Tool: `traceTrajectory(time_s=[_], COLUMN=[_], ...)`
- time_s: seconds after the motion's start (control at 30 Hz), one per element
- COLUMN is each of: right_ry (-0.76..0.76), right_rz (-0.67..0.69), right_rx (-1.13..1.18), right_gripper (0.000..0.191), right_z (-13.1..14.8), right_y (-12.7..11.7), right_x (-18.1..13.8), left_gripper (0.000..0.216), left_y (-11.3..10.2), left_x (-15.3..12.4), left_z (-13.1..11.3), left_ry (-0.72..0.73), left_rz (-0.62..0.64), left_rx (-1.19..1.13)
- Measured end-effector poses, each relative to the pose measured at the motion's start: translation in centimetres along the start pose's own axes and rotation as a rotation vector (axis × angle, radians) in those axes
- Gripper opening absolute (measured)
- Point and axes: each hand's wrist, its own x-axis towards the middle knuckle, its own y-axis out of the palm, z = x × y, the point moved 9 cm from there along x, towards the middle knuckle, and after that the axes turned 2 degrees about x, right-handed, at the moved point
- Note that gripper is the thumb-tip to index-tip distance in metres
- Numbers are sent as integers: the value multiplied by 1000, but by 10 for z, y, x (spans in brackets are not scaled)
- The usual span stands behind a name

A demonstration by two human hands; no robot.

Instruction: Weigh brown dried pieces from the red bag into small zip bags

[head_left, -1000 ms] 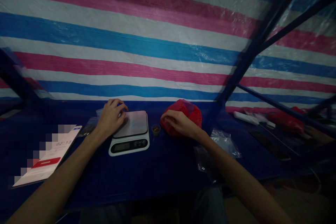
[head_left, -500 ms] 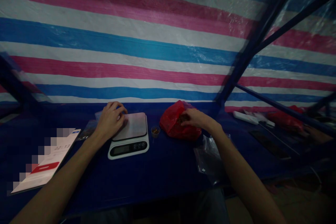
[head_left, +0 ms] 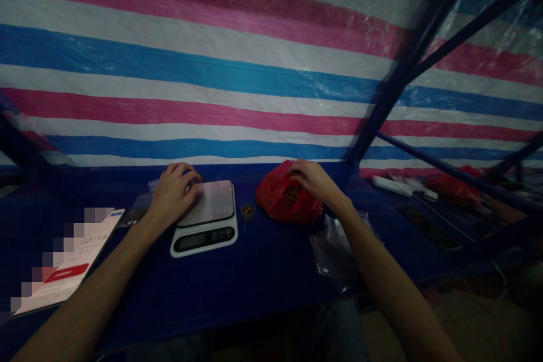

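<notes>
My left hand [head_left: 173, 192] rests over the left edge of a white kitchen scale [head_left: 206, 235]. Its fingers are loosely curved, apart from the thumb, with nothing visible between them. Just right of the scale stands a small clear cup [head_left: 248, 212] with some brown pieces in it. A red plastic bag [head_left: 271, 198] lies open beyond the cup, and small brown bits [head_left: 291, 193] show inside. At the bag's upper rim my right hand [head_left: 309, 175] has its fingers bent together on the red plastic; the fingertips are partly hidden.
Clear plastic bags [head_left: 333, 251] lie by my right forearm. A lit tablet-like screen [head_left: 80, 260] is at the left, partly pixelated, near another small clear bag [head_left: 138, 209]. To the right are a dark flat object [head_left: 426, 228], a white power strip [head_left: 391, 186] and blue frame bars [head_left: 394, 90].
My right hand has lifted from the bag's opening to its upper rim, uncovering the brown bits inside. My left hand stays by the scale. The view has shifted slightly.
</notes>
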Motion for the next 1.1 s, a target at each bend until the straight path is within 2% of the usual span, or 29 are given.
traceTrajectory(time_s=[0.07, 0.17, 0.33, 0.5, 0.9, 1.1], right_ry=[-56, -123, -214, -247, -308, -340], right_rz=[-59, -84, 59, 115, 211, 172], right_rx=[152, 344, 351, 285, 281, 255], right_gripper=[16, 12, 12, 15, 20, 21], right_z=[22, 59, 100, 103, 108, 110], right_y=[-1, 16, 62, 77, 85, 81], right_x=[2, 4, 3, 1, -3, -3], left_gripper=[25, 24, 24, 25, 22, 23], left_y=[-1, -1, -2, -4, -3, -6], left_x=[0, 0, 1, 1, 1, 1], left_z=[1, 2, 2, -2, 0, -3], left_ry=[-8, -23, -22, -20, -19, -18], left_rz=[-7, -4, -4, -3, -7, -19], left_rx=[-4, 0, -12, -25, -6, 11])
